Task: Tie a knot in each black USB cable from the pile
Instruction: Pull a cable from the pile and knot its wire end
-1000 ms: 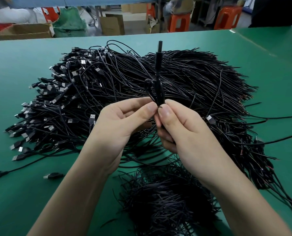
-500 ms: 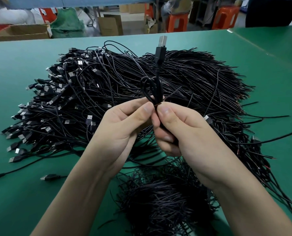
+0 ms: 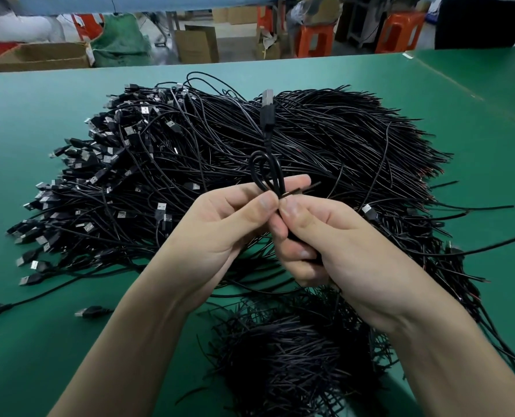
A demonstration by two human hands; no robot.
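- A worker's two bare hands meet above a green bench [image 3: 55,121]. A broad pile [image 3: 160,164] of black USB cables sprawls across its middle, plugs fanned to the left and bare ends to the right.
- One cable [image 3: 267,139] is held upright above the pile, its metal-tipped plug [image 3: 267,99] pointing up.
- Just above the fingertips the cable curls into a small loop [image 3: 260,173]. This looks like a knot formed but not yet drawn tight.
- The left hand [image 3: 220,233] has thumb and forefinger closed together, pinching the cable at the foot of the loop.
- The right hand [image 3: 340,245] clamps thumb and forefinger on the same spot, tip to tip with the left. Its other fingers [image 3: 303,254] are curled in on more black cable, and a short tail [image 3: 309,187] pokes out to the right.
- A smaller tangled heap [image 3: 289,356] lies on the bench under the wrists. Whether it holds finished, knotted cables cannot be told from here.
- With the main pile this full, most of the job appears to lie ahead; this one cable seems close to done.
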